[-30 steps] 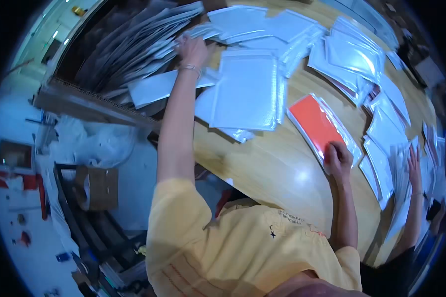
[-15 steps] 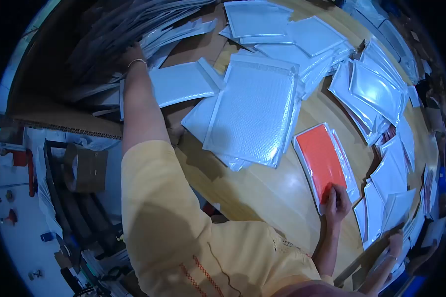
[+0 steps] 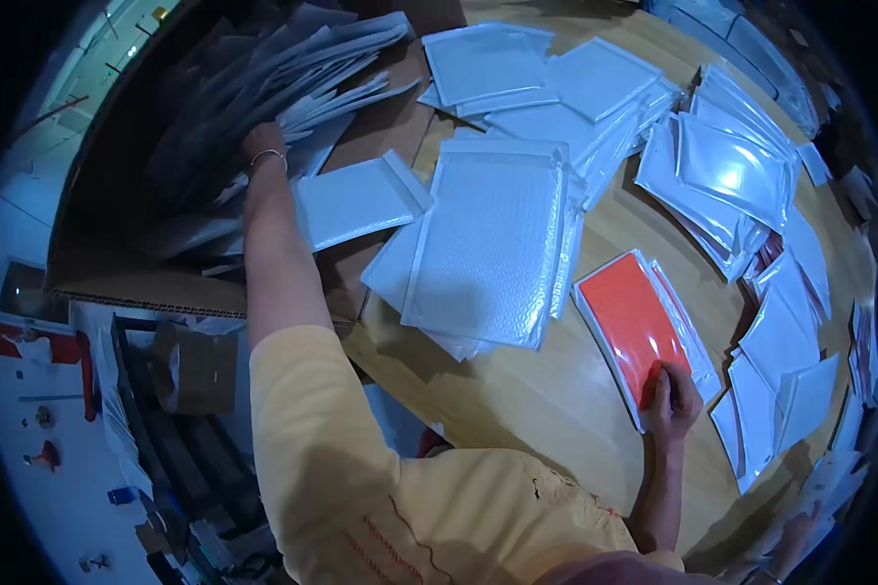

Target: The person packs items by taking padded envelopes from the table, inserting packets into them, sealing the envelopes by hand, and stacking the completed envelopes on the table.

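At upper left, left hand [image 3: 262, 142] deep in carton [image 3: 146, 295]; at right of centre, right hand [image 3: 675, 400] on orange-red packet [image 3: 629, 310]

Upper left of frame: left arm stretched over the carton's near wall, bracelet [image 3: 267, 154] at wrist. Hand sits beside a fanned bundle of white envelopes [image 3: 337, 60]. Fingers hidden in shadow; cannot tell whether they grasp anything.

Right of centre: orange-red packet, glossy, lies slantwise on the tabletop [image 3: 517, 409], other clear-edged packaging tucked along its right side. Right hand rests on its lower end, fingers curled in; cannot tell whether they pinch it or only press.

Centre: large white bubble mailer [image 3: 488, 244], face up atop others. Just left of it, smaller white mailer with a raised flap [image 3: 359, 200], its left end by the left forearm.

Upper right: pile of glossy white mailers [image 3: 737, 166], more spread below.

Lower right edge: another person's hand [image 3: 798, 534], blurred.
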`<state>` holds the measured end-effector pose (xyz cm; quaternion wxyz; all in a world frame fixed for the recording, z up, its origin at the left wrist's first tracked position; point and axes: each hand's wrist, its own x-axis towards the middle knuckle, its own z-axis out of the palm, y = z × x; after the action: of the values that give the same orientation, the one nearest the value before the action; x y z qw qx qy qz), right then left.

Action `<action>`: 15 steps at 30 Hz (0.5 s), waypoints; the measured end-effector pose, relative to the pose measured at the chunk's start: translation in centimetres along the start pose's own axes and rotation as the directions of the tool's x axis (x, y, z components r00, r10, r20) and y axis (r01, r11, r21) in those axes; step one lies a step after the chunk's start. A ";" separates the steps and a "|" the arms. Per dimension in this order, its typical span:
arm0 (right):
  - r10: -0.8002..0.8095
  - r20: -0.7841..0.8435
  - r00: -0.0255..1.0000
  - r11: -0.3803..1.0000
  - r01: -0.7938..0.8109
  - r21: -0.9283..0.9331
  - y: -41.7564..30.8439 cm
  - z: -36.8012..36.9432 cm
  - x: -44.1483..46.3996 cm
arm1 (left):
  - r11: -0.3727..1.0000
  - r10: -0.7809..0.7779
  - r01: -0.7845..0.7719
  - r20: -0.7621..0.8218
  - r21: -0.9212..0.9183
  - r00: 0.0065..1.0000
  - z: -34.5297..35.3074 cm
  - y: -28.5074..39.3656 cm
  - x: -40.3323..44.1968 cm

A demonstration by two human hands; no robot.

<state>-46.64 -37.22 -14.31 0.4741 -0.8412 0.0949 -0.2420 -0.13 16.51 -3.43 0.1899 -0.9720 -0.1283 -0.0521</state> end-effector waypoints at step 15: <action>-0.111 -0.071 0.991 0.986 0.119 0.120 0.2 -0.5 -0.3 | 0.845 0.497 -0.533 -0.438 0.048 0.749 -23.6 11.9 -13.1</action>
<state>-47.13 -37.56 -14.36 0.5075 -0.8059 0.0461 -0.3013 -10.81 -6.18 12.16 0.1812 -0.9394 0.1927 -0.2180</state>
